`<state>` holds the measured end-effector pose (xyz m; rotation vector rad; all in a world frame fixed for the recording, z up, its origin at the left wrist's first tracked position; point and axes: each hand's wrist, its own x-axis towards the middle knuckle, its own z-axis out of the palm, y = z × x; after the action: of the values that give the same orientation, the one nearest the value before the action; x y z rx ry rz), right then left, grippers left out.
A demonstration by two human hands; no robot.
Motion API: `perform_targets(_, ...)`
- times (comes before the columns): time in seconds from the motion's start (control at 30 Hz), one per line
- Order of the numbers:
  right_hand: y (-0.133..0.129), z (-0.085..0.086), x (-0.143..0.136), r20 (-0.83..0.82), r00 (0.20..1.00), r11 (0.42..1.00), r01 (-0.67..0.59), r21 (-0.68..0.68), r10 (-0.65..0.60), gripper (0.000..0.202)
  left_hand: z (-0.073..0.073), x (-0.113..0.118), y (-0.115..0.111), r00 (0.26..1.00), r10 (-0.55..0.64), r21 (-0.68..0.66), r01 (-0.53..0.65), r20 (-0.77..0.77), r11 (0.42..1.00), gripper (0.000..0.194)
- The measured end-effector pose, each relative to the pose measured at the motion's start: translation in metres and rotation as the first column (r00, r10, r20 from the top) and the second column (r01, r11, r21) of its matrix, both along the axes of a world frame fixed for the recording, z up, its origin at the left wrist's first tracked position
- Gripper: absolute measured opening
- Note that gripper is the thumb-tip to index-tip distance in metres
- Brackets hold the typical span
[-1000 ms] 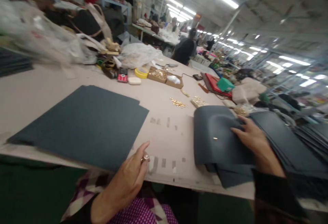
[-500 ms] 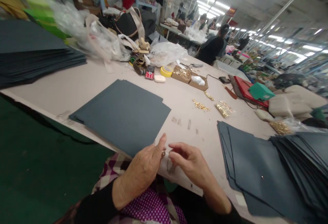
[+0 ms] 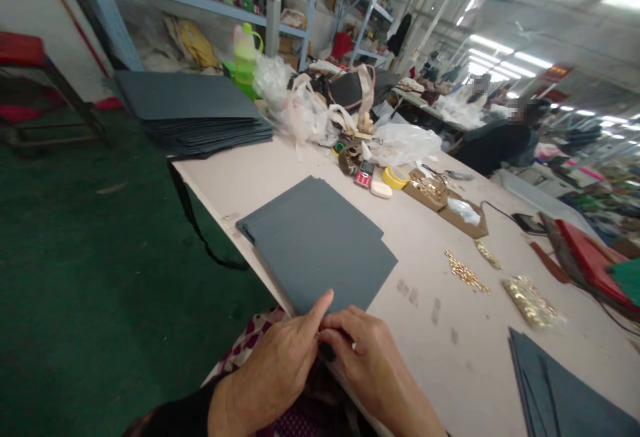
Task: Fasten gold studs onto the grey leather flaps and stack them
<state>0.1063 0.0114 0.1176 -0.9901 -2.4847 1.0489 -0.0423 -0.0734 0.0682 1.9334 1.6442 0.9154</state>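
Observation:
My left hand [image 3: 280, 360] is at the table's near edge, thumb pointing up and the other fingers curled out of sight. Against its fingertips my right hand [image 3: 373, 357] closes in a pinch. Whatever small piece lies between the two hands is hidden. A dark round spot shows by the right thumb tip; I cannot tell what it is. Just beyond my hands lies a small stack of dark blue-grey sheets [image 3: 320, 243] with notched corners. Small gold metal pieces [image 3: 465, 271] lie loose to the right, near a clear bag of gold pieces [image 3: 531, 300].
A tall stack of dark sheets [image 3: 195, 107] stands far left, and more dark sheets [image 3: 565, 383] lie at lower right. Along the back are a red phone [image 3: 364, 175], yellow tape [image 3: 395, 177], cardboard boxes [image 3: 425, 191] and plastic bags [image 3: 405, 143]. A person [image 3: 495, 140] sits beyond.
The view has swung left, so the table's things appear farther right. My hands, a little apart before with a small shiny piece at the left fingers, now meet at the fingertips.

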Motion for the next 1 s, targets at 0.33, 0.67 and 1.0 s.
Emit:
perform_targets(0.33, 0.091, -0.020, -0.031, -0.030, 0.983, 0.947, 0.180, 0.265, -0.179, 0.020, -0.015, -0.035, -0.013, 0.613, 0.491, -0.413, -0.277, 0.619, 0.867, 0.038)
perform_targets(0.67, 0.065, -0.022, -0.015, -0.009, 0.987, 0.848, 0.136, -0.512, -0.163, 0.019, -0.002, -0.025, -0.010, 0.433, 0.523, -0.546, -0.081, 0.734, 0.834, 0.047)
perform_targets(1.0, 0.051, -0.023, -0.021, -0.150, 0.988, 0.835, -0.046, -0.549, -0.044, 0.011, -0.009, -0.023, -0.008, 0.396, 0.581, -0.594, -0.102, 0.711, 0.798, 0.052)
